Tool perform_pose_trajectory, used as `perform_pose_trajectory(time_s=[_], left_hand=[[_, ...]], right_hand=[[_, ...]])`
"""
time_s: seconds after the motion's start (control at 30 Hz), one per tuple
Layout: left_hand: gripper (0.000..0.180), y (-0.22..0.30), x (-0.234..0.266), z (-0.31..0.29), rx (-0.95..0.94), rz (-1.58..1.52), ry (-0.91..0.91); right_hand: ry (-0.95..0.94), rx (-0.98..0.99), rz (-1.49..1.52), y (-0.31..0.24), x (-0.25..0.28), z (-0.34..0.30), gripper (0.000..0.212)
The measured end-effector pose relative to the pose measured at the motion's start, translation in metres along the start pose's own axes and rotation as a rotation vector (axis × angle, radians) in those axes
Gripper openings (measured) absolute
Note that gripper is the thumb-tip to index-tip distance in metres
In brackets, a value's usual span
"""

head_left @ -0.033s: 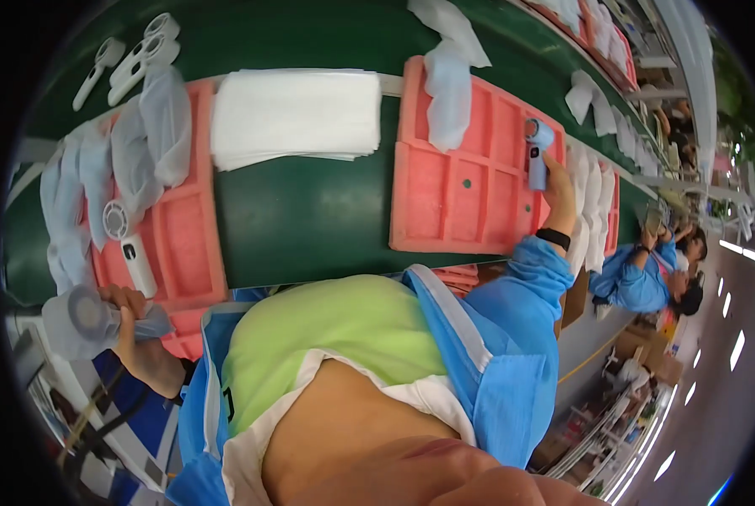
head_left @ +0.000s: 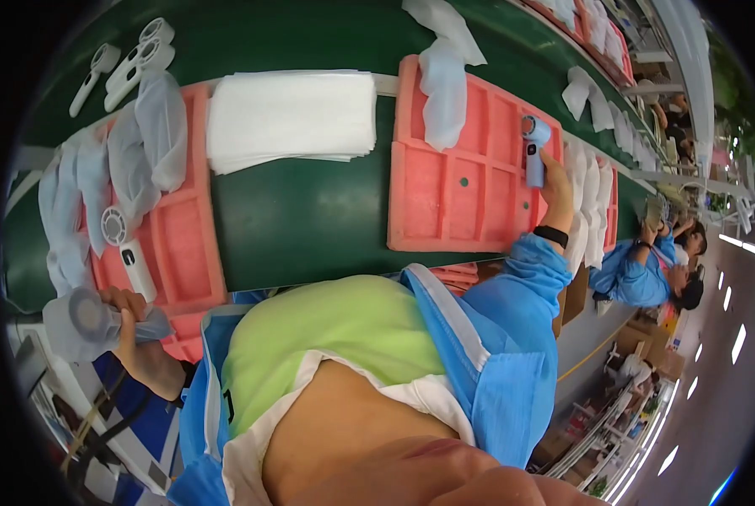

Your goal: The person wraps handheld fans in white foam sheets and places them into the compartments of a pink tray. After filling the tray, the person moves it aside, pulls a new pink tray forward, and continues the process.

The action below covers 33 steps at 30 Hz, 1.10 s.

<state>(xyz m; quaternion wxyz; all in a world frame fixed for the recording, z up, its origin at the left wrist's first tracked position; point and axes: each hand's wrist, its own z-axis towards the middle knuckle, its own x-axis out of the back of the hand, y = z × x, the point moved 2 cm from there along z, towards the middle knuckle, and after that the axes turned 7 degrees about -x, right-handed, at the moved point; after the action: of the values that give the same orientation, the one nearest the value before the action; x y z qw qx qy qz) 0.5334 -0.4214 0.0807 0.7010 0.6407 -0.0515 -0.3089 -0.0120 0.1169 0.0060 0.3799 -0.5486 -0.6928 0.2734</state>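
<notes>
My left hand (head_left: 134,325) is closed round the handle of a handheld fan in a translucent bag (head_left: 78,325), beside the left tray's near edge. Close above it, an unwrapped white handheld fan (head_left: 134,266) lies on the left pink tray (head_left: 182,240). My right hand (head_left: 557,190) reaches to the far right, its fingers closed at the handle of a light-blue handheld fan (head_left: 534,162) over the right pink tray (head_left: 428,198). The fingertips are partly hidden there. Another bagged fan (head_left: 443,101) lies across that tray's far edge.
A stack of white sheets (head_left: 293,118) lies between the trays on the green table (head_left: 302,219). Several bagged fans (head_left: 61,211) cover the left tray's side; white-wrapped ones (head_left: 593,194) line the right. Bare white fans (head_left: 129,76) lie far left. A co-worker in blue (head_left: 635,274) is at far right.
The whole view has shifted very slightly. Both hands keep their hold on the same fans.
</notes>
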Motion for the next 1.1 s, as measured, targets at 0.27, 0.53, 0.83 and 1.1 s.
perform_pose_trajectory(time_s=[0.27, 0.53, 0.83, 1.1], left_hand=[[0.034, -0.006, -0.027, 0.006, 0.012, 0.044, -0.095], [0.035, -0.013, -0.016, 0.009, 0.053, 0.028, -0.062], [0.034, -0.012, -0.021, 0.011, 0.040, 0.036, -0.028], [0.033, -0.008, -0.015, 0.011, 0.023, 0.008, -0.097]], right_hand=[[0.044, -0.016, -0.066, -0.001, 0.004, -0.026, 0.032], [0.051, 0.024, -0.084, -0.002, -0.001, -0.031, 0.032], [0.088, -0.022, -0.147, -0.007, -0.008, -0.034, 0.034], [0.091, 0.136, -0.300, -0.009, -0.021, -0.043, 0.030]])
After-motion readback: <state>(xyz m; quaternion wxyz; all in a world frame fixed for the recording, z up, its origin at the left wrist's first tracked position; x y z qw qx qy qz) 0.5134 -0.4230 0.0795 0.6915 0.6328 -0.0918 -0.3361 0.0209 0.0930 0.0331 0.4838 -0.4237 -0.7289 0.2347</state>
